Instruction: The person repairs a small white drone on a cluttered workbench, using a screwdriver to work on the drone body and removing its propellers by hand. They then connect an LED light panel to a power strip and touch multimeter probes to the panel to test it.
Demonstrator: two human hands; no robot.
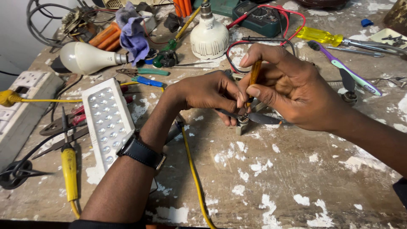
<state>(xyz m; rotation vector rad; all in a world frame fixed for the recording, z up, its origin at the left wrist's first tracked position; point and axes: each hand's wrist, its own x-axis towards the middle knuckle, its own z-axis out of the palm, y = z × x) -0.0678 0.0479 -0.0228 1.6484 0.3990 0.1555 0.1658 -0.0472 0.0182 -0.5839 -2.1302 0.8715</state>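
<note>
Forearms, the left one wearing a black wristwatch point(142, 151), reach across a paint-flecked worktop point(275, 178) to centre frame, where the left hand point(207, 91) is pinched closed on a small metal bulb base point(242, 122) resting on the surface. Just above it, the right hand point(288, 87) is closed on an orange-handled screwdriver point(255, 73) standing tip-down on the part. With so small a grip, a hard push could likely skid the tip onto the left fingers point(231, 95).

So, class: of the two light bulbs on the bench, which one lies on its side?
The frosted round bulb at the far left lies on its side, metal base pointing right. The white ribbed bulb stands on its dome, base up.
</note>
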